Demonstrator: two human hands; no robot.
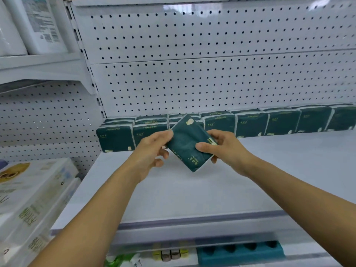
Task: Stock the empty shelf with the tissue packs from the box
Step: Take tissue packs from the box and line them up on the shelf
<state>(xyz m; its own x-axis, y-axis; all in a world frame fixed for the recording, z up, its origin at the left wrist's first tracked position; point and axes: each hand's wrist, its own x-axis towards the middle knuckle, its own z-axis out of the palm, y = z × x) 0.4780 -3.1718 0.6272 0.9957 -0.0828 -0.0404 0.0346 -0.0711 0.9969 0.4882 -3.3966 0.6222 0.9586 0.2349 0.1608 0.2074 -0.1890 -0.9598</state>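
A dark green tissue pack point(185, 140) hangs tilted above the white shelf point(192, 193), held between both hands. My left hand point(152, 151) pinches its left edge with thumb and fingers. My right hand point(221, 147) grips its right side, thumb on the front face. Behind it, a row of the same green tissue packs point(250, 125) stands upright along the pegboard back wall, stacked deeper at the left end point(115, 136). The box is not in view.
A white pegboard point(212, 64) backs the shelf. White wrapped paper goods point(28, 199) fill the neighbouring bay at the left, and more sit on an upper left shelf point(34, 26). A lower shelf holds a blue tray point(240, 251) and small items.
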